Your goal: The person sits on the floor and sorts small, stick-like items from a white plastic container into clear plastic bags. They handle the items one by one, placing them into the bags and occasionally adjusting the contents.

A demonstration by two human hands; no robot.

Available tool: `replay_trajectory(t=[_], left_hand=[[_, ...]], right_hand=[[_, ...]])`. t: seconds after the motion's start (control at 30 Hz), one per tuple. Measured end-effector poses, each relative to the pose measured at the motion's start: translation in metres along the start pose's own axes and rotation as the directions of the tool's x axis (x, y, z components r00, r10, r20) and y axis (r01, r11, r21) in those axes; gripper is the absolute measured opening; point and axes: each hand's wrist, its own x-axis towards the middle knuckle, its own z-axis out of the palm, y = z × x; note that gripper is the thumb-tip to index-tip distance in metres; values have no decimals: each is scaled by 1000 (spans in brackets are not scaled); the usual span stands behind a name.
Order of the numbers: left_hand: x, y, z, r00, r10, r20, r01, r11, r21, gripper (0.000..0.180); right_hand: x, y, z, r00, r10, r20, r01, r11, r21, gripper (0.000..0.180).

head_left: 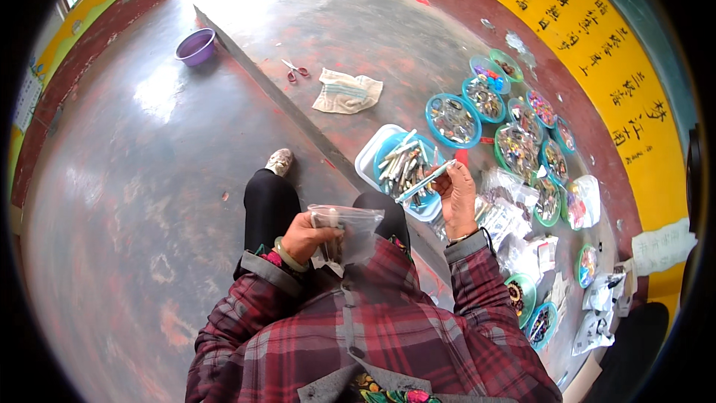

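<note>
Many bowls point(430, 118) near right hand point(458, 195), cloth point(347, 94), scissors point(294, 70)

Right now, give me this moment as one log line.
left hand: holds clear bag | right hand: holds thin stick | near right hand: blue basin of sticks | floor: scissors, cloth, purple basin

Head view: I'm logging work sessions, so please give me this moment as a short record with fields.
left hand: the left hand grips a clear plastic bag; its contents are hard to make out
right hand: the right hand holds a thin pale-blue stick, pen-like in shape
ahead: pile of pen-like sticks in a blue basket
right side: bowls of small mixed items, on the floor
farther ahead: beige cloth; red-handled scissors left of it
far left: purple basin
</note>
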Motion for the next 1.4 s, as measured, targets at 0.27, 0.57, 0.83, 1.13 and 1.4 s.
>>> replay_trajectory(t=[0.27, 0.57, 0.83, 1.13, 1.4], left_hand=[[-2, 2, 2, 998, 49, 41, -50, 998, 28, 31], [-7, 3, 1, 998, 48, 46, -49, 998, 36, 34], [-5, 0, 2, 998, 55, 12, -55, 998, 42, 31], [-7, 0, 1, 998, 69, 10, -70, 997, 39, 31], [-6, 3, 4, 999, 34, 1, -34, 998, 52, 35]], right_hand=[[-48, -20, 4, 998, 61, -35, -52, 976, 212, 19], [-95, -33, 42, 911, 308, 276, -282, 950, -130, 29], [-142, 13, 36, 866, 351, 356, -256, 923, -288, 48], [-132, 15, 26, 688, 336, 643, 151, 800, -580, 24], [-140, 11, 26, 464, 255, 848, 847, 150, -509, 21]])
